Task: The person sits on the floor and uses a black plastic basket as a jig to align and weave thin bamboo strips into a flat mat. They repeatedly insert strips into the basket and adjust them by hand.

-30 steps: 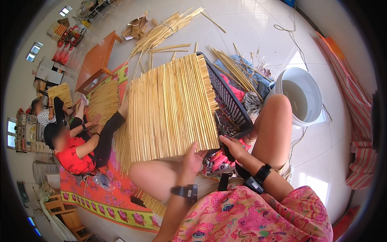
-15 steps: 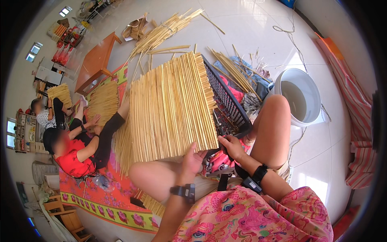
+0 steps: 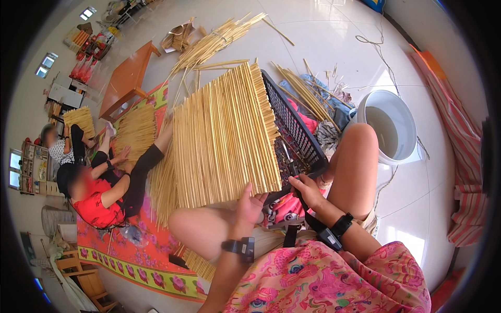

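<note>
The fingers [image 3: 259, 200] of the left hand [image 3: 247, 213] grip the near edge of a stalk mat [image 3: 224, 143], the thumb lying on top of that edge. Those of the right hand [image 3: 309, 192] are closed around a dark-handled tool [image 3: 294, 168] with a thin metal shaft, which points away from the person, just beside the mat's near right corner; its exact kind is too small to tell. Each wrist wears a dark band with a small box.

The mat, made of straight yellow stalks laid side by side, is held in front of the person, above the left leg [image 3: 195, 229] and tilted. Its right edge is uneven and covers part of a black lattice crate [image 3: 305, 128]; I cannot tell whether the two touch. Pink patterned cloth [image 3: 279, 209] shows at the crate's near end, between the legs.

Beyond the crate, loose stalks [image 3: 305, 94] lie over blue cloth on the tiled floor. A pale bucket [image 3: 404, 151] with liquid in it stands past the right knee. Farther out lies a large bundle of stalks [image 3: 222, 41]. To the left, a co-worker in red [image 3: 102, 195] sits with both hands at another mat [image 3: 134, 130], near a flowered floor cloth [image 3: 130, 258] and a low orange-brown table [image 3: 128, 78]. A second co-worker [image 3: 62, 151] sits behind.
</note>
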`<state>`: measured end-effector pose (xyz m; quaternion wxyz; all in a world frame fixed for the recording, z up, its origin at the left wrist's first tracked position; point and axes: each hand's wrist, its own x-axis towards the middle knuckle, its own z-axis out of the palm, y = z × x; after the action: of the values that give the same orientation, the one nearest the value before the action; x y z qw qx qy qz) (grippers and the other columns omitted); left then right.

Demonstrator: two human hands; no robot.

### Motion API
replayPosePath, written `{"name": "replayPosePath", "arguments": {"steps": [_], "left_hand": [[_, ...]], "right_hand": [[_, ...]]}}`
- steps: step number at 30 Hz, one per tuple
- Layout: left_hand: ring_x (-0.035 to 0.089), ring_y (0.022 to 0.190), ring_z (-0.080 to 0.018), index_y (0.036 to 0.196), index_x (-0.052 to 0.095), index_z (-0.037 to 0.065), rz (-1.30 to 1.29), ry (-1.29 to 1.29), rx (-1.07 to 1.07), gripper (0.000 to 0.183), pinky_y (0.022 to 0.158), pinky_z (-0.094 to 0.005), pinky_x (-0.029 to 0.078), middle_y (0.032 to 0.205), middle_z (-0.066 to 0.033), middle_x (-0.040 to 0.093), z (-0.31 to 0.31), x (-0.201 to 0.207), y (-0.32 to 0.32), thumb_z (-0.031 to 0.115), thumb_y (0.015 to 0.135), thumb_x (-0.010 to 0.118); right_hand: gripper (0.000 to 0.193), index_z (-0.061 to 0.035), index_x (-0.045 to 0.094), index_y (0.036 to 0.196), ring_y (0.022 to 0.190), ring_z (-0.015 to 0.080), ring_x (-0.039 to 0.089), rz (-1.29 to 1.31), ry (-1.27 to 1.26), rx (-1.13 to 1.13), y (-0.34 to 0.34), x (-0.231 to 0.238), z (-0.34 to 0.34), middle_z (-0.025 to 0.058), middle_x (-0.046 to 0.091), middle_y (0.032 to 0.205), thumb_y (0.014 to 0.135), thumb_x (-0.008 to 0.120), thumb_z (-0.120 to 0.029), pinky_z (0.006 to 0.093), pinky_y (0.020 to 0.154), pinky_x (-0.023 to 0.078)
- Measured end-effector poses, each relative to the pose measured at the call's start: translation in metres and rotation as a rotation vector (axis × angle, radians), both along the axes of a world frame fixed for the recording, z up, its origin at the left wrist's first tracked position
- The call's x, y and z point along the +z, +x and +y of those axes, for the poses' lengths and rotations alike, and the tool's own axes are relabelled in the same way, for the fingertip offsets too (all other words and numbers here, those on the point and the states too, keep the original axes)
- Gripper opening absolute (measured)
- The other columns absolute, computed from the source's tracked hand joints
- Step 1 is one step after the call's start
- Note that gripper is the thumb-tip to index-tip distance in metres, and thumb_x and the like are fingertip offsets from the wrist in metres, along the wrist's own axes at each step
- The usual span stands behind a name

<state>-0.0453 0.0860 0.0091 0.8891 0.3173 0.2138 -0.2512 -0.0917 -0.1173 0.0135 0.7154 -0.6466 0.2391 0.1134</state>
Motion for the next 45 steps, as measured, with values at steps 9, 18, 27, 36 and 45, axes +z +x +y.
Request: {"name": "replayPosePath", "arguments": {"steps": [9,18,27,36,45], "left_hand": [[0.062,0.095,-0.0205,0.115,0.052,0.008,-0.001,0.045,-0.013,0.031,0.085,-0.0362,0.052,0.107,-0.0063,0.062,0.000,-0.001,0.000,0.024,0.088,0.059],[0.059,0.098,-0.0228,0.119,0.048,0.008,0.027,0.060,-0.076,0.039,0.089,-0.0371,0.050,0.112,-0.0083,0.058,-0.002,0.000,-0.004,0.024,0.085,0.062],[0.059,0.098,-0.0226,0.118,0.048,0.009,0.039,0.080,-0.093,0.040,0.089,-0.0364,0.049,0.111,-0.0080,0.058,-0.005,0.004,-0.005,0.024,0.085,0.063],[0.059,0.098,-0.0218,0.117,0.048,0.009,0.045,0.103,-0.101,0.039,0.088,-0.0364,0.049,0.111,-0.0075,0.058,0.000,-0.006,-0.005,0.024,0.084,0.064],[0.059,0.099,-0.0224,0.119,0.048,0.009,0.042,0.103,-0.072,0.042,0.090,-0.0363,0.048,0.111,-0.0070,0.059,-0.002,-0.012,-0.006,0.025,0.084,0.064]], "right_hand": [[0.057,0.0044,0.059,0.087,0.074,0.0173,0.053,0.046,0.001,0.115,0.005,0.001,0.003,0.0096,0.058,0.079,0.085,0.053,-0.052,0.0291,0.068,0.041],[0.051,0.0043,0.063,0.082,0.063,0.0145,0.053,0.112,0.105,0.127,0.016,-0.008,0.001,0.0076,0.059,0.072,0.084,0.055,-0.046,0.0280,0.058,0.041],[0.049,0.0067,0.063,0.080,0.057,0.0142,0.052,0.112,0.098,0.066,0.014,-0.001,0.005,0.0072,0.059,0.067,0.083,0.057,-0.042,0.0283,0.053,0.040],[0.050,0.0076,0.063,0.078,0.056,0.0161,0.053,0.081,-0.037,0.051,0.009,0.000,0.007,0.0090,0.057,0.061,0.083,0.057,-0.042,0.0314,0.053,0.042],[0.043,0.0024,0.057,0.076,0.054,0.0159,0.056,0.111,0.036,0.075,0.004,0.020,0.002,0.0085,0.056,0.060,0.087,0.055,-0.040,0.0295,0.051,0.044]]}}
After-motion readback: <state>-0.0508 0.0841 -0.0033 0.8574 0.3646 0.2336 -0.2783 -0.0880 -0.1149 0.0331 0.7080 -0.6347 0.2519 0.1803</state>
